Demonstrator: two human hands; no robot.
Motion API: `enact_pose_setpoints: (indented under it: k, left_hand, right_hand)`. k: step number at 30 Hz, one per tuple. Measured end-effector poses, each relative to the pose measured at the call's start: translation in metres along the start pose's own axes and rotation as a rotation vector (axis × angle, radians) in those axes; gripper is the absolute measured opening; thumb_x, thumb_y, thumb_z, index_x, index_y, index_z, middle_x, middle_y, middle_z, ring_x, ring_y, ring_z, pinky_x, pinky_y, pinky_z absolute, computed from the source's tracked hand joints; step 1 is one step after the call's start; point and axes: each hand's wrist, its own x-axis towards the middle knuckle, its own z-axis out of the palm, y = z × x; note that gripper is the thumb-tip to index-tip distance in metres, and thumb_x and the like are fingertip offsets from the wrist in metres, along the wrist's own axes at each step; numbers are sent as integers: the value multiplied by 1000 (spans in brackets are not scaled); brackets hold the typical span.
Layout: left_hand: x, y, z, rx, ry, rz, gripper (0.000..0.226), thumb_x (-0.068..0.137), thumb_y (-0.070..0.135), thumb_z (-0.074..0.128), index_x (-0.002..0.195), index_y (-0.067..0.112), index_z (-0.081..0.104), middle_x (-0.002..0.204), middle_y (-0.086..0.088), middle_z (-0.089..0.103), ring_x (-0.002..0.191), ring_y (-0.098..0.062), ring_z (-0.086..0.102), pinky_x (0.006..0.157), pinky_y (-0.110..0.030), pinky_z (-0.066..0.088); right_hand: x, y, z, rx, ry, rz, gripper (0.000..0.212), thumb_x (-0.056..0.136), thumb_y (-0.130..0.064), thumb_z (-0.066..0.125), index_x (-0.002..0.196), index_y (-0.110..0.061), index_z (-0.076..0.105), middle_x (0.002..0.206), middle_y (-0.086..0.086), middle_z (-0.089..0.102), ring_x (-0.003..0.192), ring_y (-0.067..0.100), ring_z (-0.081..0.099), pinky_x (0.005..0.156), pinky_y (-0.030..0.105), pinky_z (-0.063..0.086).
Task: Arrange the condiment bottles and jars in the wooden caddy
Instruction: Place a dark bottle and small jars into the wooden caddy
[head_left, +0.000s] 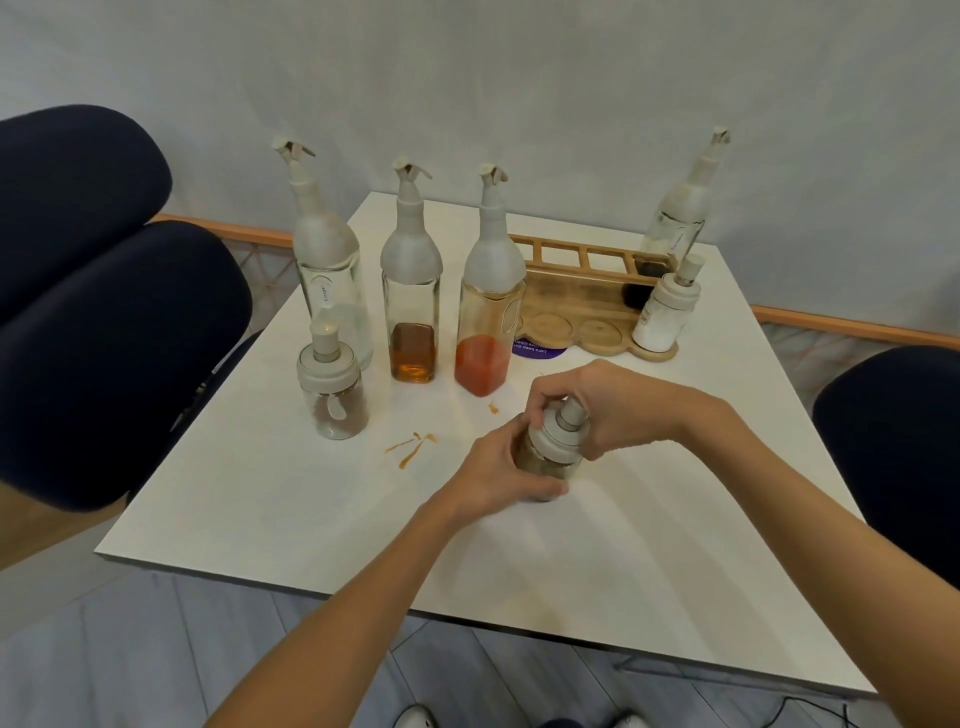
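Observation:
Both hands hold a small glass spice jar (549, 457) standing on the white table. My left hand (498, 467) wraps its glass body; my right hand (613, 410) grips its white lid from above. The wooden caddy (582, 306) sits at the back right. In it stand a tall bottle with dark liquid (675, 223) and a white-filled jar (665, 312) at the right end. Outside the caddy on the left stand a clear bottle (327, 260), an amber-liquid bottle (411, 291), a red-sauce bottle (488, 301) and a jar of brown powder (335, 389).
Orange sauce smears (413, 446) mark the table between the brown jar and my hands. A purple sticker (537, 348) lies in front of the caddy. Dark blue chairs stand at the left (104, 338) and right (898, 431). A grey wall is close behind the table.

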Motion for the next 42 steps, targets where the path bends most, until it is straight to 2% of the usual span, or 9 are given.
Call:
enact_pose_setpoints:
  k: [5,9,15,18,22,27,34,38,42]
  left_hand:
    - [2,0,-1,17,-16,-14,67,67,24,88,118,42,48,111,22,61,103,2,58,79,-13,48]
    - [2,-1,-2,16,-9,-3,62,67,24,87,114,43,52,108,20,64,100,2,60,77,-14,53]
    - [2,-3,-2,0,-6,19,59,67,22,86,117,34,57,110,14,67,103,-5,61,80,-21,57]
    - [2,-3,-2,-2,-7,16,63,65,24,87,117,39,55,113,16,65,107,-6,61,85,-23,55]
    - [4,-3,-2,7,-9,12,69,66,22,88,120,41,50,117,17,63,109,-5,59,84,-16,50]
    - [4,-1,-2,14,-26,1,64,69,22,87,115,45,49,109,23,61,103,1,58,71,-8,47]
    - [6,-4,-1,14,-9,7,65,66,24,87,115,45,51,115,18,63,109,-7,60,90,-24,52]
    - [7,-2,-1,24,-22,5,63,66,24,88,113,45,51,111,21,63,107,-4,60,84,-19,51]
    - [6,0,1,17,-54,-11,65,65,25,87,120,35,55,115,13,65,109,-12,61,93,-34,55]
  right_hand:
    - [4,1,-7,42,-23,22,48,65,-5,75,101,-32,57,100,-21,58,95,0,55,68,17,47]
    - [7,2,-4,19,11,140,46,69,-33,79,106,-34,53,105,-7,62,93,13,60,75,34,57]
    - [8,-7,5,-198,57,305,65,74,-69,65,120,-26,48,106,0,58,90,19,57,68,28,49]
    - [-1,-6,-5,-75,-3,245,81,70,-55,77,138,-37,37,132,-5,52,113,19,52,91,34,49]
    - [-3,-9,1,-175,-26,90,65,76,-25,77,132,-36,45,123,-2,57,110,19,53,90,37,50]
    - [1,-9,4,-202,120,273,38,84,-50,62,111,-24,55,101,2,66,63,14,70,68,35,58]
    - [-4,-7,-5,-72,-16,156,71,78,-30,76,138,-37,39,128,-8,51,114,16,51,90,33,49]
    - [3,-1,8,-85,86,178,59,71,-32,78,124,-31,50,116,1,60,100,20,58,81,37,55]
    - [11,0,3,-107,76,208,63,72,-44,77,127,-34,46,114,-1,60,96,19,58,76,32,55]
